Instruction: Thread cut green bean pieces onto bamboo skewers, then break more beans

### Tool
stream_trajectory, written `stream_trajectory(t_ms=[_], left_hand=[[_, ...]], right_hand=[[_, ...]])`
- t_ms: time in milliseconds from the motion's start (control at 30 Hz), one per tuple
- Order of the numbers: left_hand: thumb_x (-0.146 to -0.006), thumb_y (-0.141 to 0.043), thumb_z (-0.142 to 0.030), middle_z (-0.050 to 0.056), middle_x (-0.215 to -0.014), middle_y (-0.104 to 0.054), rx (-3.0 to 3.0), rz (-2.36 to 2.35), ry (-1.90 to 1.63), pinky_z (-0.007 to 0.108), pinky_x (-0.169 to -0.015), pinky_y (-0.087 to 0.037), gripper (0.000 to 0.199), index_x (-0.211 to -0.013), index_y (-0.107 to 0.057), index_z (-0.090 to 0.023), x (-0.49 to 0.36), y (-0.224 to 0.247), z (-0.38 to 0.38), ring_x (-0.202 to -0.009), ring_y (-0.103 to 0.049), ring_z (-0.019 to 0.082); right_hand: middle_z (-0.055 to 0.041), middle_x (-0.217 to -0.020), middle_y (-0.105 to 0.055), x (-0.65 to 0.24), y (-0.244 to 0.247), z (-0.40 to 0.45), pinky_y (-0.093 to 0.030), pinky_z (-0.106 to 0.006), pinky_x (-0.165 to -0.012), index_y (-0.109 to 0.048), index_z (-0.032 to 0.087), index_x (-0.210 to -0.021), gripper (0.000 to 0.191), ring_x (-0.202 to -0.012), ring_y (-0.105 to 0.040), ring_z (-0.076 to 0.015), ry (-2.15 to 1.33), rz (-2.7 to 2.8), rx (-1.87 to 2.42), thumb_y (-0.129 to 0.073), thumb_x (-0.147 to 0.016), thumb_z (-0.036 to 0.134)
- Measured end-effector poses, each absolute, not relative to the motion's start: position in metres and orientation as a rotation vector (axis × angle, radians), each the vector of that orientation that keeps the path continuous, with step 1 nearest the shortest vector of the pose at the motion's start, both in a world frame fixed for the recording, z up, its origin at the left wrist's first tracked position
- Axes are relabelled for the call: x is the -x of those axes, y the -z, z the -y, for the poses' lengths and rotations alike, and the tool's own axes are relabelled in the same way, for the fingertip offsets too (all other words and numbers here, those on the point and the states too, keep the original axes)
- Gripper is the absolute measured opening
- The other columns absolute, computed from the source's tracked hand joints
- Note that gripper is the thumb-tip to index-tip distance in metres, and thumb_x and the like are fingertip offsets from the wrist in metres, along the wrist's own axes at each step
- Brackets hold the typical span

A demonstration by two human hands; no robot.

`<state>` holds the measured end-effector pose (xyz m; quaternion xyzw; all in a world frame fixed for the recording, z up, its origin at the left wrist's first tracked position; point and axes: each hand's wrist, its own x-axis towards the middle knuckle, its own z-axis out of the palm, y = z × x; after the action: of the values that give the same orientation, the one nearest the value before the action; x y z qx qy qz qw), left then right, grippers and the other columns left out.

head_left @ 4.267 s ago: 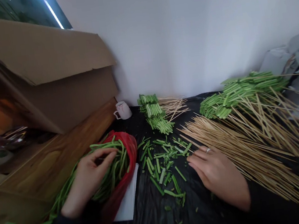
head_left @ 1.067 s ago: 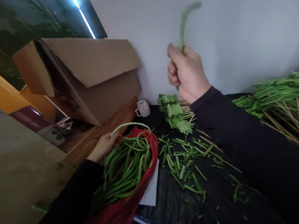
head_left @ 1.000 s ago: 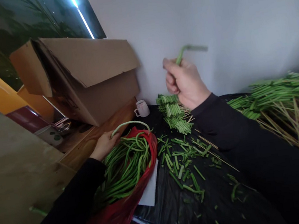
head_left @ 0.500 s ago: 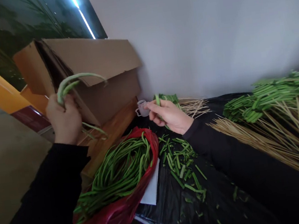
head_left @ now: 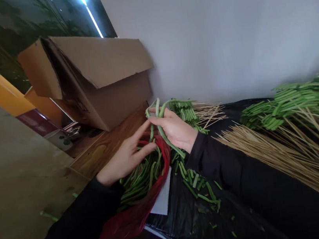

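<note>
Lowered from beside the box (head_left: 112,62), your left hand (head_left: 125,158) open over the red bag (head_left: 148,212), your right hand (head_left: 174,127) pinching bent green beans (head_left: 162,129) just above the bag's rim.

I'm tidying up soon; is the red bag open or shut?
Open: the red bag gapes at its mouth, showing long green beans inside.
</note>
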<state>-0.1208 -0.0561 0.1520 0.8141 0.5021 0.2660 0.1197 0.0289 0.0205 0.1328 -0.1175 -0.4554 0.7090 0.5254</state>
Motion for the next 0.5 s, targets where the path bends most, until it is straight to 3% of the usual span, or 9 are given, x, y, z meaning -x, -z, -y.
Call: stream_trajectory(t_ms=[67, 133, 200, 267, 333, 400, 500], left_hand=[[-0.09, -0.048, -0.048, 0.009, -0.12, -0.066, -2.11, -1.576, -1.059, 0.038, -0.088, -0.052, 0.06, -0.144, -0.035, -0.026, 0.153, -0.153, 0.063, -0.102, -0.065, 0.023], [-0.089, -0.044, -0.053, 0.009, -0.109, -0.07, -1.888, -1.827, -1.215, 0.036, -0.079, -0.054, 0.053, -0.134, -0.048, -0.024, 0.192, -0.143, 0.066, -0.09, -0.068, 0.022], [-0.083, -0.048, -0.057, 0.008, -0.08, -0.072, -1.85, -2.226, -0.938, 0.035, -0.069, -0.052, 0.045, -0.098, -0.067, -0.018, 0.228, -0.123, 0.067, -0.074, -0.067, 0.024], [-0.075, -0.054, -0.057, 0.007, -0.07, -0.071, -1.884, -2.374, -0.428, 0.035, -0.065, -0.049, 0.04, -0.075, -0.07, -0.021, 0.253, -0.099, 0.069, -0.071, -0.066, 0.027], [-0.073, -0.054, -0.059, 0.005, -0.057, -0.067, -1.819, -2.288, -0.118, 0.032, -0.059, -0.045, 0.04, -0.065, -0.069, -0.023, 0.264, -0.08, 0.07, -0.061, -0.065, 0.025], [-0.072, -0.056, -0.056, 0.003, -0.057, -0.067, -1.831, -2.22, -0.096, 0.03, -0.058, -0.043, 0.036, -0.062, -0.068, -0.023, 0.265, -0.071, 0.072, -0.06, -0.064, 0.023], [-0.067, -0.06, -0.052, 0.001, -0.061, -0.066, -1.817, -2.278, -0.436, 0.03, -0.059, -0.043, 0.03, -0.062, -0.064, -0.022, 0.261, -0.082, 0.073, -0.062, -0.061, 0.022]], right_hand=[[0.0058, -0.072, -0.058, -0.039, -0.144, -0.02, -0.055, -0.029, -0.061, -0.049, 0.023, -0.099, 0.018, -0.06, -0.059, -0.011, -1.711, 1.079, 0.285, -0.059, -0.085, 0.017], [0.007, -0.067, -0.056, -0.05, -0.154, -0.022, -0.052, -0.025, -0.054, -0.047, 0.023, -0.099, 0.014, -0.052, -0.054, -0.0091, -1.711, 1.052, 0.315, -0.052, -0.089, 0.014], [0.0076, -0.063, -0.054, -0.059, -0.159, -0.025, -0.046, -0.02, -0.045, -0.048, 0.022, -0.097, 0.012, -0.045, -0.048, -0.0073, -1.707, 1.041, 0.355, -0.049, -0.091, 0.013], [0.0075, -0.061, -0.053, -0.064, -0.159, -0.028, -0.039, -0.018, -0.04, -0.049, 0.021, -0.096, 0.01, -0.042, -0.044, -0.0063, -1.72, 1.055, 0.39, -0.05, -0.091, 0.013], [0.0071, -0.06, -0.054, -0.066, -0.155, -0.03, -0.036, -0.017, -0.038, -0.052, 0.021, -0.096, 0.008, -0.041, -0.043, -0.0061, -1.74, 1.085, 0.423, -0.053, -0.09, 0.015], [0.0066, -0.059, -0.055, -0.067, -0.15, -0.03, -0.035, -0.017, -0.037, -0.055, 0.02, -0.095, 0.009, -0.041, -0.044, -0.0061, -1.75, 1.111, 0.453, -0.058, -0.087, 0.017], [0.0067, -0.056, -0.055, -0.065, -0.141, -0.029, -0.033, -0.017, -0.037, -0.059, 0.018, -0.089, 0.011, -0.041, -0.043, -0.0054, -1.775, 1.127, 0.489, -0.066, -0.081, 0.017]])
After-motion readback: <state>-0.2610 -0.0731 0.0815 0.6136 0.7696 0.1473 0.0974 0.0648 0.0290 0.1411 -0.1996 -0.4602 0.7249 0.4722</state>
